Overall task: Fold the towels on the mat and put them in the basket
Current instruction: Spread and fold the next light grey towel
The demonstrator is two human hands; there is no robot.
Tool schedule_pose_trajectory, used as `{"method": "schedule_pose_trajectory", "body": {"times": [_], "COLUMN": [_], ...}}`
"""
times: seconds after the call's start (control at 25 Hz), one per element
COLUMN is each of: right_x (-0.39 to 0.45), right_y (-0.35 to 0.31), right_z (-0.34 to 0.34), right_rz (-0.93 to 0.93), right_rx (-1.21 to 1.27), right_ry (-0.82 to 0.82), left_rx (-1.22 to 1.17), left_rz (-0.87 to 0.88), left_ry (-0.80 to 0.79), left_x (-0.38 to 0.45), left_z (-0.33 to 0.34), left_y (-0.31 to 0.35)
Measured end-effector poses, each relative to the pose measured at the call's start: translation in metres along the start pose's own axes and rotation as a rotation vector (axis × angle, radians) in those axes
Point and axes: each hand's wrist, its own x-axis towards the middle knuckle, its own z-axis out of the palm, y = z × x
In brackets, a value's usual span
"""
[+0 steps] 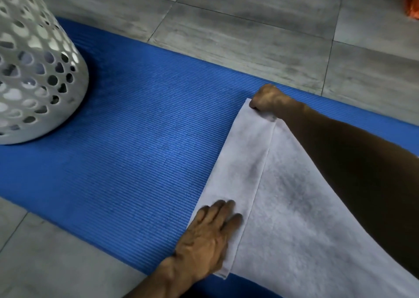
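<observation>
From the head camera I see a white terry towel (283,207) lying flat on the blue mat (136,150), a stitched hem band along its left edge; my left hand (208,234) presses its near corner with straight fingers, my right hand (267,100) pinches the far corner; the perforated white basket (34,70) stands well apart at left

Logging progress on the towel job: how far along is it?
Done: pale shapes show through the basket holes, maybe towels; I cannot tell. In hand: a white towel on the mat, left hand pressing its near edge, right hand pinching the far corner. Left: finish folding, then basket it.
</observation>
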Motion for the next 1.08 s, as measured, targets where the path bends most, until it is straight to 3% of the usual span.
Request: {"method": "schedule_pose_trajectory", "body": {"times": [0.2, 0.32, 0.4, 0.48, 0.52, 0.64, 0.72, 0.76, 0.84, 0.92, 1.08], "right_x": [0.006, -0.010, -0.037, -0.071, -0.082, -0.084, -0.073, -0.069, -0.060, -0.054, -0.047], "right_y": [0.005, 0.011, 0.019, 0.037, 0.050, 0.076, 0.077, 0.074, 0.069, 0.061, 0.041], "right_z": [0.010, 0.024, 0.040, 0.066, 0.081, 0.101, 0.091, 0.082, 0.061, 0.044, 0.022], "right_rz": [-0.098, -0.190, -0.431, -0.628, -0.636, -0.525, -0.525, -0.462, -0.155, 0.093, 0.074], "right_rx": [0.077, -0.066, -0.215, -0.289, -0.326, -0.342, -0.209, -0.131, 0.092, 0.381, 0.700], "right_ry": [0.077, 0.387, 0.592, 0.565, 0.524, 0.403, 0.374, 0.397, 0.414, 0.331, 0.184], "left_rx": [0.169, 0.132, 0.075, 0.056, 0.051, 0.067, 0.101, 0.091, 0.005, -0.074, -0.285], "left_rz": [0.054, 0.038, 0.031, 0.013, 0.011, 0.123, 0.192, 0.169, 0.028, -0.106, -0.289], "left_ry": [0.119, 0.106, 0.141, 0.170, 0.180, 0.204, 0.204, 0.223, 0.269, 0.268, 0.301], "left_x": [-0.012, -0.017, -0.021, -0.026, -0.028, -0.030, -0.031, -0.031, -0.028, -0.023, -0.024], "left_z": [0.031, 0.031, 0.030, 0.034, 0.036, 0.039, 0.040, 0.041, 0.042, 0.033, 0.004], "left_y": [0.007, 0.009, 0.003, -0.005, -0.007, -0.005, 0.000, 0.005, 0.015, 0.024, 0.017]}}
